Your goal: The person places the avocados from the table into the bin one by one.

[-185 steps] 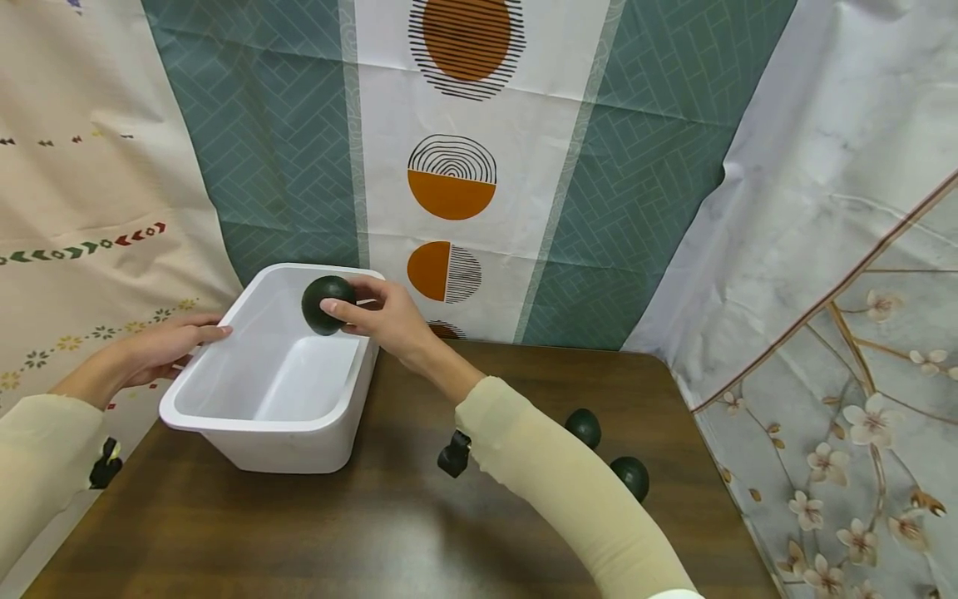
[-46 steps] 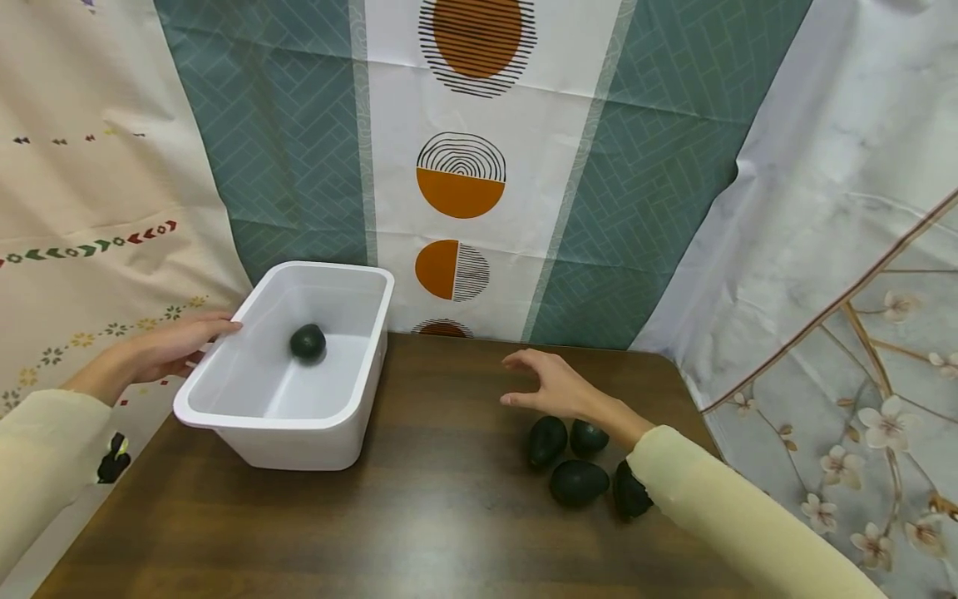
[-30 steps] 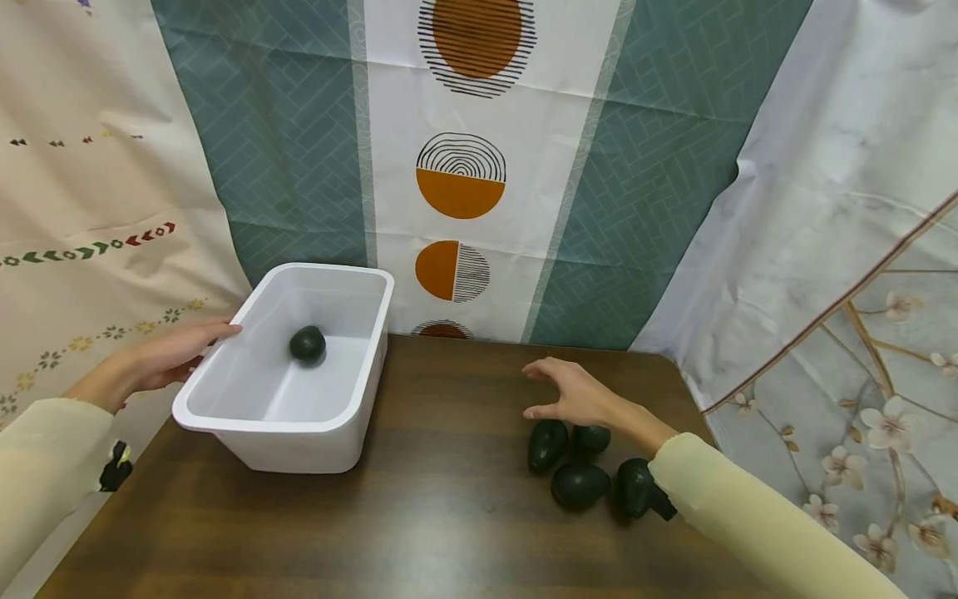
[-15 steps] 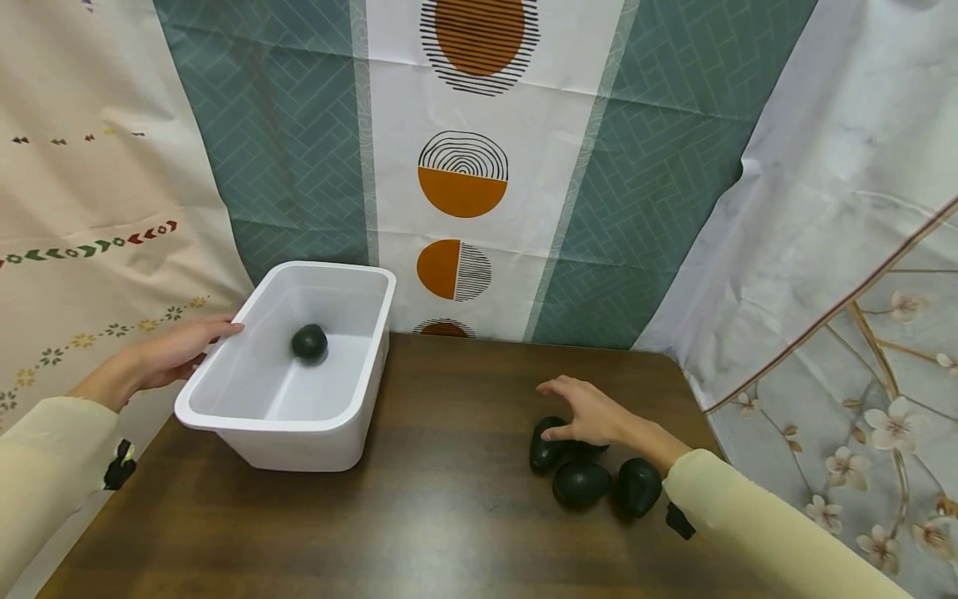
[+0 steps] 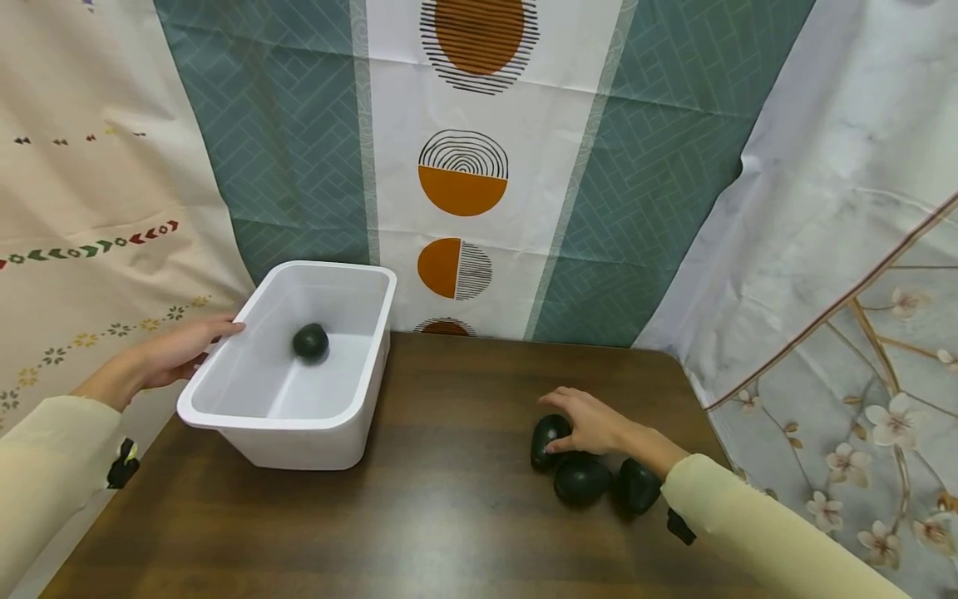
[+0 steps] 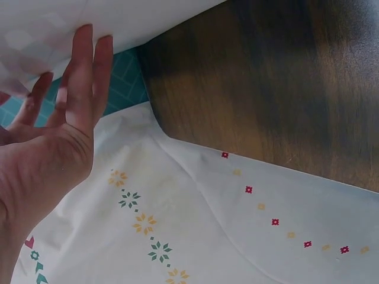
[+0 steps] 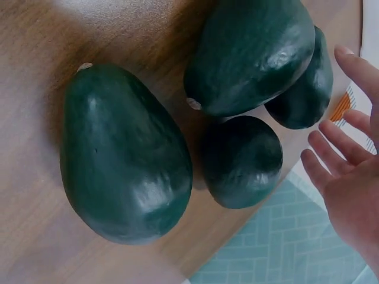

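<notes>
My left hand [image 5: 172,349] holds the left rim of a deep white plastic tub [image 5: 322,449]. In the left wrist view its fingers [image 6: 83,89] lie against the tub's outer wall. Inside the tub rests one dark green avocado [image 5: 310,342]. At the right, my right hand [image 5: 599,426] hovers low over a cluster of several avocados, fingers spread and holding nothing. Its thumb overlaps the far-left avocado [image 5: 546,434]. Another avocado [image 5: 582,481] lies just in front, and one more [image 5: 636,487] sits below the wrist. The hand hides a further avocado in the head view.
The brown wooden table [image 5: 449,516] carries everything, with bare wood between tub and avocados. A patterned cloth [image 5: 464,249] hangs behind its back edge. A floral cloth [image 5: 846,466] borders the right side, and a cream cloth [image 5: 112,249] the left.
One avocado went from my right hand into the tub. That hand has since moved to the avocados at right and lowered over them. The left hand stays at the tub's rim.
</notes>
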Motion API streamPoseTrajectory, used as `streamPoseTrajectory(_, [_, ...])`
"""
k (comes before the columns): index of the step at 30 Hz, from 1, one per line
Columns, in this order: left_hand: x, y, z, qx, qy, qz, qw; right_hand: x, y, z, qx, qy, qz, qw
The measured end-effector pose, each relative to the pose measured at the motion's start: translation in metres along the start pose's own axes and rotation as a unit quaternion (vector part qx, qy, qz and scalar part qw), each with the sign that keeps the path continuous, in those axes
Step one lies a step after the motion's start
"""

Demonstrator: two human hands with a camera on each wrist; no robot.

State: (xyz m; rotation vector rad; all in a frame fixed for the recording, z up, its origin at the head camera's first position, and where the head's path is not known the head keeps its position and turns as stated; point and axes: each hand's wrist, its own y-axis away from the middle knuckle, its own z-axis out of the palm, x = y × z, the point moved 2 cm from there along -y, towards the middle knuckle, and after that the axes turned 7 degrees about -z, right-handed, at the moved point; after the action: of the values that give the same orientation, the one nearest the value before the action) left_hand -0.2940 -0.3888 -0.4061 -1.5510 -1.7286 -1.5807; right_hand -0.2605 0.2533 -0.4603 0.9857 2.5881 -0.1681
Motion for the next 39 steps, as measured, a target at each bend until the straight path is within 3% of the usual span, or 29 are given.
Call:
streamPoseTrajectory(12, [0.0,0.0,0.0,0.002,0.0,0.003,1.0,0.0,-0.002,0.01,-0.051,-0.004,0.027,0.998])
streamPoseTrajectory(25, [0.001,-0.001,0.0,0.002,-0.003,0.007,1.0,-0.009,-0.017,0.017,-0.086,0.055,0.019,0.995])
streamPoseTrajectory(39, [-0.004,-0.001,0.001,0.002,0.003,0.008,1.0,-0.014,-0.02,0.019,-0.085,0.063,0.037,0.994])
